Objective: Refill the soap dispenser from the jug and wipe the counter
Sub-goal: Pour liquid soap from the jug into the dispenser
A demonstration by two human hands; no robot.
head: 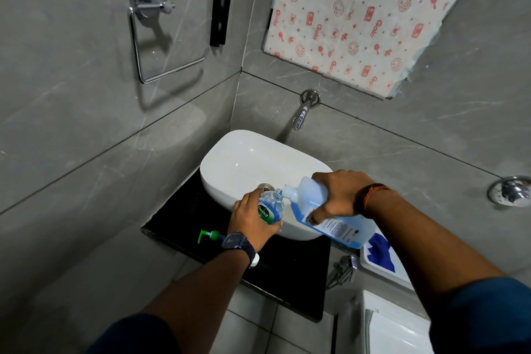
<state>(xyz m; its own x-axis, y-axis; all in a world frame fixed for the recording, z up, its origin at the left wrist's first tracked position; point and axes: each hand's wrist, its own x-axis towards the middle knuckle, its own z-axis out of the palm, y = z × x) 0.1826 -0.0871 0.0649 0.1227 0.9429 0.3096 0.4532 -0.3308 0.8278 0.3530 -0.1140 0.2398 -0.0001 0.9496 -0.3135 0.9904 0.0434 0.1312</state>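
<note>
My left hand [253, 220] grips a clear soap dispenser bottle [271, 208] with a green Dettol label, held over the front of the white basin [238, 164]. Its pump is off. My right hand [337, 195] holds a translucent jug [336, 227] of blue liquid, tilted down to the left. The jug's spout [288, 191] touches the open neck of the bottle. The green pump head [208, 236] lies on the black counter [293, 267], left of my left wrist. A small white cap [255, 260] sits on the counter partly hidden under my left wrist.
A wall tap [301, 115] hangs over the basin's back. A blue cloth [380, 250] lies on a white surface to the right of the counter. A chrome towel ring [161, 34] is on the left wall. A chrome fitting [344, 267] sticks out below the counter's right end.
</note>
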